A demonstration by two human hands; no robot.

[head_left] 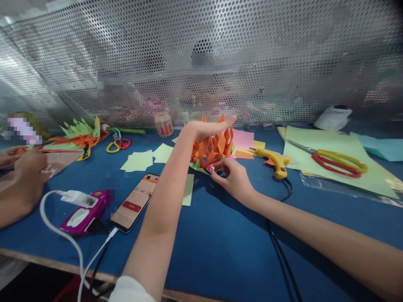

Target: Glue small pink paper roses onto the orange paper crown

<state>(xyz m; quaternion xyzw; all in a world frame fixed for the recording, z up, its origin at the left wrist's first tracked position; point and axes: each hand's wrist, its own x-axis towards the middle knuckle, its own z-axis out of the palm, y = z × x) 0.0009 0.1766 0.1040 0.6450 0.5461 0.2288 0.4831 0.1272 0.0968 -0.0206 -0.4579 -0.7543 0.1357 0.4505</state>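
An orange folded-paper flower [206,149] with pointed petals and small green leaves stands on the blue table. My left hand [212,128] reaches over its top, laid flat with the fingers stretched out; part of it is hidden behind the petals. At the flower's lower front edge, my right hand [231,178] pinches a small pink folded-paper piece [210,167] between thumb and fingers. More pink shows just above the right fingers. To the right of the flower lies a yellow hot glue gun [275,161], its black cord running to the front.
Green paper sheets [138,161] and scissors [333,161] lie around. A phone [135,203] charges beside a purple power socket [85,213] with trailing cables. At left are a co-worker's hands [28,165], a paper flower [78,136] and pliers [118,142]. Perforated metal [176,54] backs the table.
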